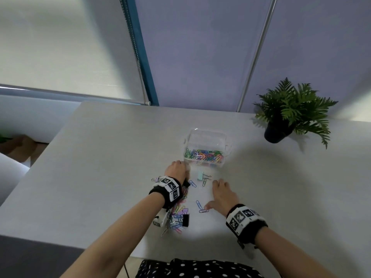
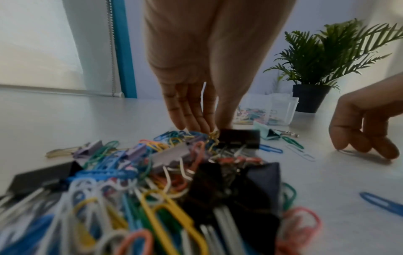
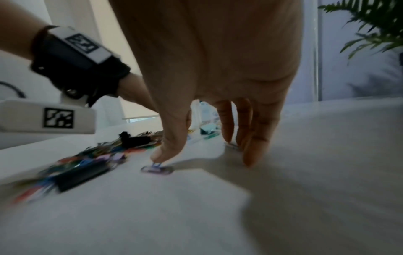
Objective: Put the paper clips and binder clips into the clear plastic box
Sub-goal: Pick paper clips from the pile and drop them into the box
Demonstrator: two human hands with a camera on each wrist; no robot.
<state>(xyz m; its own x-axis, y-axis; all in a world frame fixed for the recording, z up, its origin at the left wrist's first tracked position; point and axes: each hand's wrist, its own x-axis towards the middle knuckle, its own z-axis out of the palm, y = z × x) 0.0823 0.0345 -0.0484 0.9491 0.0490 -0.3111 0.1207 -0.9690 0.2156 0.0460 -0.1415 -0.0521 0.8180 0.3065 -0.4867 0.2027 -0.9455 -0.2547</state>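
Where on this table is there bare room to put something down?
The table is bare left of the left hand, and on the right between the right hand and the potted plant. It is crowded between the hands, from the clip pile up to the clear box.

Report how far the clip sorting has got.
Partly done: the clear plastic box already holds many paper clips. In hand: the right hand presses loose paper clips on the table. Left: the mixed pile under the left hand and the mint binder clip.
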